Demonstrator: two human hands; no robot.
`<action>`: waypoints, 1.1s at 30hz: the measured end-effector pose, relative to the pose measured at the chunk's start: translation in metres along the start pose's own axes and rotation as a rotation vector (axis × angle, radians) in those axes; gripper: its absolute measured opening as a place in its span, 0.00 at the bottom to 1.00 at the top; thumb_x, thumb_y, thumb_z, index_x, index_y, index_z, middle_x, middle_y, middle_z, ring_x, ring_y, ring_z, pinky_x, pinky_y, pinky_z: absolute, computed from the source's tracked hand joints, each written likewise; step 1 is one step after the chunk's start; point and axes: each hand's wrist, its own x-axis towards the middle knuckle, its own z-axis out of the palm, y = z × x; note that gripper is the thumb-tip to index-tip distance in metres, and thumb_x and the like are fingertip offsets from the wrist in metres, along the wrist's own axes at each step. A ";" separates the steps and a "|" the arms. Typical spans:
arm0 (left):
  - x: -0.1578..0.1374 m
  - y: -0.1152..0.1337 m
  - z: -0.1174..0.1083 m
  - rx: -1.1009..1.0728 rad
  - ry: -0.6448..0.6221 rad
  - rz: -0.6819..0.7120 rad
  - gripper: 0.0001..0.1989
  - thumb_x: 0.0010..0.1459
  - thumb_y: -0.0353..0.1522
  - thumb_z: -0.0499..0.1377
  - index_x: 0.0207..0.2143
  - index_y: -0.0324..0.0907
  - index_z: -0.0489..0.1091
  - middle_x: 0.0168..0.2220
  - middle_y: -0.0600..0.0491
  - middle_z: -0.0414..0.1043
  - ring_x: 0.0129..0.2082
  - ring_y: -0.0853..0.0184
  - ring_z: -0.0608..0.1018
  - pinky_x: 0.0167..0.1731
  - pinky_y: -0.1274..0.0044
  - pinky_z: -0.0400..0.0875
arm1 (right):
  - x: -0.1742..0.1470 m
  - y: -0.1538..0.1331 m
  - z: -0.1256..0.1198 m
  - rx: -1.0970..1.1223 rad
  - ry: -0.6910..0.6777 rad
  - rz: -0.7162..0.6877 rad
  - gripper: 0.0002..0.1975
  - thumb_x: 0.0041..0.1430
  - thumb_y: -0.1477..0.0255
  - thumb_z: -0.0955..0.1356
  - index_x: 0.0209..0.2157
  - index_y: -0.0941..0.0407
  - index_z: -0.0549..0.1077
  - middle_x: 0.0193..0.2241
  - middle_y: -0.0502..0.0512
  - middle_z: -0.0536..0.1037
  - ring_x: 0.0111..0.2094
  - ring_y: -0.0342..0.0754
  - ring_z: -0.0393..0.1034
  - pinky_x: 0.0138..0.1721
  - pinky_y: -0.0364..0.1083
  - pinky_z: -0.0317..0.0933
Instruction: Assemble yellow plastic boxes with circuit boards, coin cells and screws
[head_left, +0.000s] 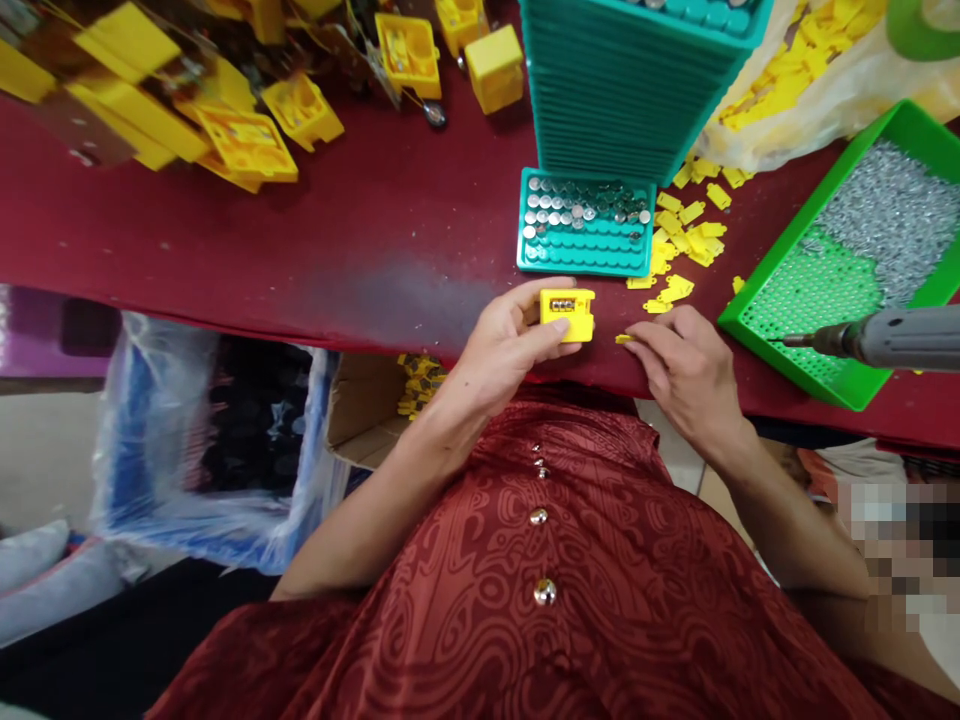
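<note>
My left hand (510,345) is closed around a small yellow plastic housing (576,325), its open slot facing up with several silver button cells (562,304) inside. To the right of it, my right hand (686,375) pinches a small flat yellow cover (623,339) between thumb and fingertips, apart from the housing. Just beyond both hands lies a teal tray (585,262) with rows of round pockets, many of them holding silver button cells. Loose yellow covers (694,240) are scattered right of the tray.
A tall stack of teal trays (607,100) rises behind. At right, a green basket (795,355) holds small screws, with an electric screwdriver (885,338) over it. Yellow housings with wires (247,145) crowd the back left. A cardboard box (364,410) and plastic-lined blue crate (127,450) stand below the table edge.
</note>
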 end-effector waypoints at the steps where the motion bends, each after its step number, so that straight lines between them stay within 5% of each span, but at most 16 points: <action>1: 0.001 0.000 0.000 -0.002 -0.002 -0.001 0.25 0.55 0.31 0.73 0.55 0.38 0.76 0.49 0.48 0.84 0.44 0.68 0.85 0.43 0.79 0.83 | -0.004 0.000 0.002 -0.007 0.030 0.004 0.09 0.73 0.73 0.67 0.42 0.54 0.81 0.35 0.56 0.75 0.37 0.49 0.67 0.38 0.48 0.62; 5: 0.004 -0.006 -0.001 0.010 0.000 0.013 0.28 0.56 0.32 0.73 0.59 0.39 0.74 0.50 0.47 0.83 0.45 0.64 0.86 0.45 0.76 0.84 | -0.011 -0.003 0.001 0.038 0.118 0.043 0.09 0.71 0.74 0.69 0.41 0.50 0.83 0.38 0.55 0.79 0.38 0.48 0.70 0.40 0.49 0.67; 11: 0.006 -0.014 0.003 0.076 -0.016 0.100 0.31 0.56 0.36 0.74 0.61 0.40 0.72 0.54 0.44 0.82 0.49 0.59 0.85 0.50 0.70 0.83 | 0.020 -0.023 -0.015 0.494 0.086 0.307 0.08 0.68 0.74 0.71 0.43 0.51 0.84 0.38 0.51 0.82 0.36 0.44 0.77 0.39 0.47 0.74; 16: 0.004 -0.016 0.007 0.142 -0.041 0.147 0.30 0.57 0.38 0.73 0.59 0.42 0.72 0.59 0.44 0.80 0.57 0.56 0.82 0.55 0.69 0.80 | 0.043 -0.033 -0.001 0.772 0.079 0.411 0.04 0.61 0.74 0.75 0.36 0.55 0.77 0.30 0.48 0.80 0.27 0.41 0.74 0.30 0.43 0.72; 24: -0.002 -0.020 0.008 0.370 0.001 0.245 0.25 0.61 0.37 0.70 0.60 0.47 0.74 0.58 0.47 0.81 0.58 0.56 0.80 0.59 0.69 0.76 | 0.051 -0.031 0.007 0.787 0.030 0.475 0.08 0.57 0.72 0.77 0.32 0.56 0.75 0.25 0.46 0.77 0.23 0.40 0.71 0.24 0.40 0.67; 30: -0.003 -0.018 0.008 0.502 0.073 0.330 0.15 0.67 0.39 0.64 0.53 0.43 0.77 0.45 0.50 0.83 0.41 0.64 0.81 0.45 0.74 0.76 | 0.053 -0.038 0.000 0.726 -0.013 0.478 0.07 0.59 0.73 0.76 0.31 0.57 0.75 0.25 0.47 0.76 0.24 0.40 0.70 0.26 0.43 0.67; 33: 0.000 -0.021 0.005 0.402 0.051 0.304 0.16 0.67 0.40 0.65 0.52 0.41 0.76 0.43 0.50 0.82 0.38 0.67 0.81 0.40 0.76 0.78 | 0.055 -0.044 -0.006 0.581 0.005 0.421 0.09 0.60 0.71 0.76 0.29 0.56 0.74 0.25 0.47 0.75 0.25 0.40 0.68 0.30 0.43 0.66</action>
